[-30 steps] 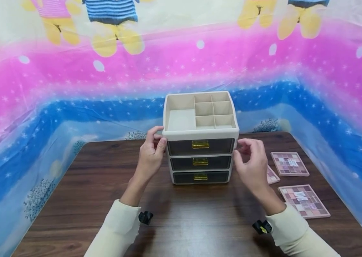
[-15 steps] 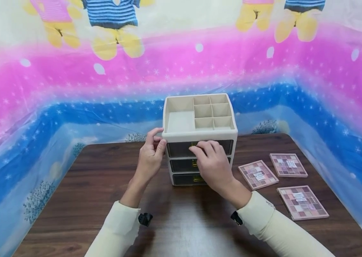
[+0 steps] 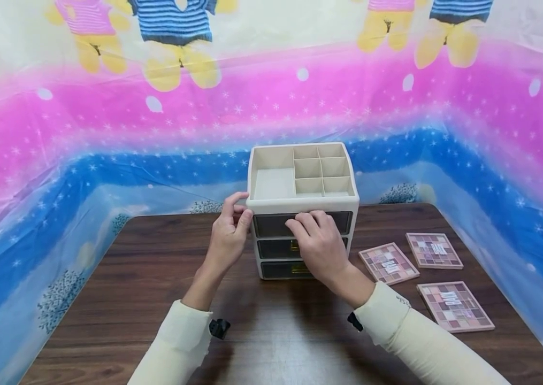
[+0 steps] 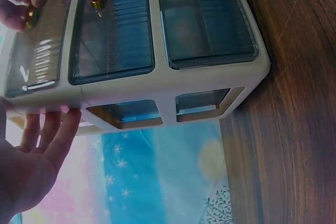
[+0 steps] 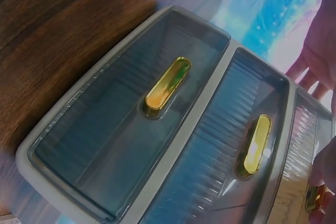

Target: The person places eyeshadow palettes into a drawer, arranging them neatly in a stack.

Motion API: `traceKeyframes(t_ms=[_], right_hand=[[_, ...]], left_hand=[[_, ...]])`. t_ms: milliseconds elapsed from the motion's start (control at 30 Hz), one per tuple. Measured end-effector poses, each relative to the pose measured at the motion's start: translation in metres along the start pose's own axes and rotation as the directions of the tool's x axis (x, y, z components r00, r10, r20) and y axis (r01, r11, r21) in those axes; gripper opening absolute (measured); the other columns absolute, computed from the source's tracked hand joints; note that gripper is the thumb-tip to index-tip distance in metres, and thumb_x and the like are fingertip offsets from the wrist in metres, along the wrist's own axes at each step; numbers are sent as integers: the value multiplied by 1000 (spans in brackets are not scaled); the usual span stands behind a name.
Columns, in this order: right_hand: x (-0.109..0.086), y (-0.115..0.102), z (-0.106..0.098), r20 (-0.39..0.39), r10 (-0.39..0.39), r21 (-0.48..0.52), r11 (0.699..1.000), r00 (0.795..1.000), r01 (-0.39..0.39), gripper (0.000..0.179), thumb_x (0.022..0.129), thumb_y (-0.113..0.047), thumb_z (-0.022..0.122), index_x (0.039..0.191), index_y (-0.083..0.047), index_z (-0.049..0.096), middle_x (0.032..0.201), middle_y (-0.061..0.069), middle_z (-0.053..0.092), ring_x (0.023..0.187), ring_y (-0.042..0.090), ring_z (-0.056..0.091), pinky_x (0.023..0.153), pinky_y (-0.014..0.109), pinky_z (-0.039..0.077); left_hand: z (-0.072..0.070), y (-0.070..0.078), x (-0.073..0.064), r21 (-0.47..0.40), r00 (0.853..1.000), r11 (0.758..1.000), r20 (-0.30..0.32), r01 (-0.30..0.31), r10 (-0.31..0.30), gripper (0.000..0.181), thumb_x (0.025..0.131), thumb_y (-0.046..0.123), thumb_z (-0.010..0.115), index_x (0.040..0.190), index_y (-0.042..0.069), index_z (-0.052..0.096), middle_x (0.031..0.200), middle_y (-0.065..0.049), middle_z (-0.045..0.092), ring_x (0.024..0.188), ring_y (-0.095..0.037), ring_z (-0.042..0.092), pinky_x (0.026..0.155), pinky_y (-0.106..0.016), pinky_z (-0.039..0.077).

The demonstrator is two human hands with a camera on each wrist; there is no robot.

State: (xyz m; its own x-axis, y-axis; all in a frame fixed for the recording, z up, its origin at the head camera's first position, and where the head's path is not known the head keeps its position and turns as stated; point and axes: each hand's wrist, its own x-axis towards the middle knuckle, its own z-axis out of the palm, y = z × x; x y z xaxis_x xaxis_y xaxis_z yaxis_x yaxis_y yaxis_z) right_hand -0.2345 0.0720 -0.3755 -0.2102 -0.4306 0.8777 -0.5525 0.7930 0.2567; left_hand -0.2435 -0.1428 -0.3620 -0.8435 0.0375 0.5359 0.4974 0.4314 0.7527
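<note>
A cream desktop organizer (image 3: 302, 203) with three dark see-through drawers stands upright on the table. My right hand (image 3: 321, 247) covers the middle of the top drawer (image 3: 272, 226), thumb and fingers pinching its small gold handle (image 5: 315, 198). That drawer sits flush in the frame, as do the middle drawer (image 4: 113, 35) and the bottom drawer (image 4: 207, 30). With straight fingers, my left hand (image 3: 227, 235) presses the organizer's left side near the upper front corner; its thumb lies by the front edge. The open top holds one large compartment and several small ones, all bare.
To the right lie three flat pinkish eyeshadow palettes: one close to the organizer (image 3: 389, 263), a palette farther back (image 3: 434, 250) and another nearer the front (image 3: 456, 306). A printed cloth (image 3: 271, 112) hangs behind the dark wooden table (image 3: 155, 289).
My right hand has moved left from the organizer's right side onto the top drawer's handle, uncovering the nearest palette. The left hand stays at the left side.
</note>
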Motion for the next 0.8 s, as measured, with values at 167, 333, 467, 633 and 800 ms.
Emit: traceKeyframes(t_ms=[167,333,467,633,800], right_hand=[[-5,-3,-12,0,-16,22,1000,1000,16,20,100,-3,54,99,-7,74,97,8,70,86,29,62,72,41,55],[-10,-9,-28,-8,-30,28,999,1000,30,21,101,-4,54,99,-7,75,95,8,71,85,28,62,71,41,55],[-13,-15,-40,-16,-45,50,998,999,46,26,105,-6,51,99,-6,76,94,8,71,84,28,62,69,40,55],[-15,-23,-54,-91,-62,75,995,994,69,23,104,-6,55,94,-7,76,89,6,71,79,27,62,64,38,53],[-16,-30,-67,-167,-87,74,992,982,100,22,100,-1,58,90,-8,76,85,5,70,74,26,61,63,37,52]], left_hand=[[2,0,-1,-8,1000,1000,15,5,-5,36,108,22,51,143,18,46,109,-15,67,86,-26,66,73,-28,56],[3,0,-1,-17,1000,1000,25,4,-4,36,108,22,51,144,18,46,109,-16,67,86,-27,65,72,-28,55],[3,0,-1,-10,1000,1000,23,1,-1,37,108,22,52,144,18,46,108,-16,67,86,-30,66,72,-29,55],[2,1,0,-6,1000,1000,17,0,0,37,108,23,52,144,18,46,109,-16,67,88,-29,67,72,-28,57],[0,1,0,2,1000,1000,9,0,0,37,108,23,52,144,16,46,109,-17,67,87,-34,66,71,-25,54]])
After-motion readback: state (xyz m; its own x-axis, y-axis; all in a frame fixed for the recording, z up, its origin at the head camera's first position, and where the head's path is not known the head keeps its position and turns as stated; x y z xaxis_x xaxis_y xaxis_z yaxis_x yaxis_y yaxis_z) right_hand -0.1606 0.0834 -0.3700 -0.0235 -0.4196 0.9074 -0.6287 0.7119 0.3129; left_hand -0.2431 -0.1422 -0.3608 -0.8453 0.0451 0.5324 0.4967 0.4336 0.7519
